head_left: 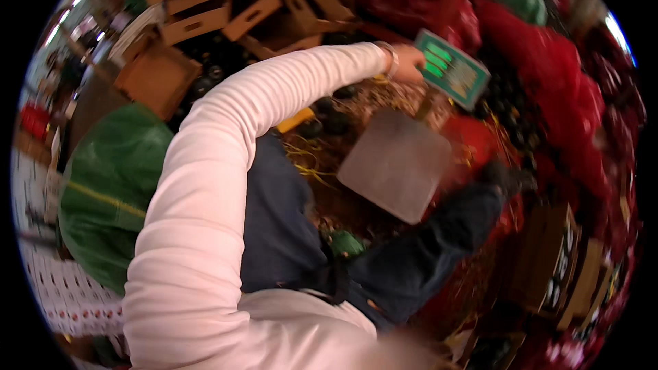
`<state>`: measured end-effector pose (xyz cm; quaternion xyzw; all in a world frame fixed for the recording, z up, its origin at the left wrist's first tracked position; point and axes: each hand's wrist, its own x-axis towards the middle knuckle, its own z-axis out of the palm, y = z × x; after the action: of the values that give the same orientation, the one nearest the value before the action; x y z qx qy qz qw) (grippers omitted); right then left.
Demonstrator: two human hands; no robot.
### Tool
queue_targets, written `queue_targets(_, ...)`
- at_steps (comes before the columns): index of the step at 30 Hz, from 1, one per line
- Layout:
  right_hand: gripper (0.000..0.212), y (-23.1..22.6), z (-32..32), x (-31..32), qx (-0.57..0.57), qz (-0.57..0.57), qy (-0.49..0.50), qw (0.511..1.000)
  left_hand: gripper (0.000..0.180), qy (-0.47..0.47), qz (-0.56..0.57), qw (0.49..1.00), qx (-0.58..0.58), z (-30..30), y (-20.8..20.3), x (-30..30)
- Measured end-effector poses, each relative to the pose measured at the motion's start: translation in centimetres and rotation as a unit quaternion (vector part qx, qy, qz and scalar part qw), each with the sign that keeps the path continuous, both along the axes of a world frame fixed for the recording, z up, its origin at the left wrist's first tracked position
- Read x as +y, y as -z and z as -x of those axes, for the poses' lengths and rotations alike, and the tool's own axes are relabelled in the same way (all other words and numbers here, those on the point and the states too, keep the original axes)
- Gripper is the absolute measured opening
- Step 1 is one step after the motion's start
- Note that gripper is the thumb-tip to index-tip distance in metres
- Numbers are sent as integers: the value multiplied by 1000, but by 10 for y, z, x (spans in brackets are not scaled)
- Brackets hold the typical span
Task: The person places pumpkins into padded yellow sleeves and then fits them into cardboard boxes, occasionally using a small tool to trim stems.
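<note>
My left arm, in a white sleeve, reaches far across to the display (452, 72) of a weighing scale. My left hand (409, 65) is closed on the display's left edge, and part of its fingers is hidden there. Lit green digits show on the display's face. Below it lies the scale's square metal platform (395, 164), with nothing on it. At the lower edge a blurred skin-toned shape (404, 351) may be my right hand; its fingers cannot be made out.
A full green sack (113, 192) stands at my left. Cardboard boxes (195, 0) are piled at the far left, with dark round produce (212, 62) near them. Red mesh sacks (548, 75) line the far right. More cartons (545, 260) stand at the right. Yellow strings (308, 161) lie beside the platform.
</note>
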<state>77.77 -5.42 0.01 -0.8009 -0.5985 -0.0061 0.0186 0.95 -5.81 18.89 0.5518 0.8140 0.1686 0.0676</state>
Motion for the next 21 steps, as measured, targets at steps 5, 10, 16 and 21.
queue_targets(5, 46, 9, 96, 152, 79, -75, -444, 889, 36, -327, -112, 936, 59, 127, 34, -238)
queue_targets(10, 35, -44, 297, 177, 149, 12, -553, 820, 42, -616, -7, 779, 117, 151, 91, -438)
queue_targets(16, 25, -66, 430, 133, 211, 154, -585, 767, 54, -663, 169, 719, 124, 163, 186, -638)
queue_targets(21, 25, -47, 470, 128, 91, 253, -635, 725, 33, -629, 267, 712, 160, 188, 224, -693)
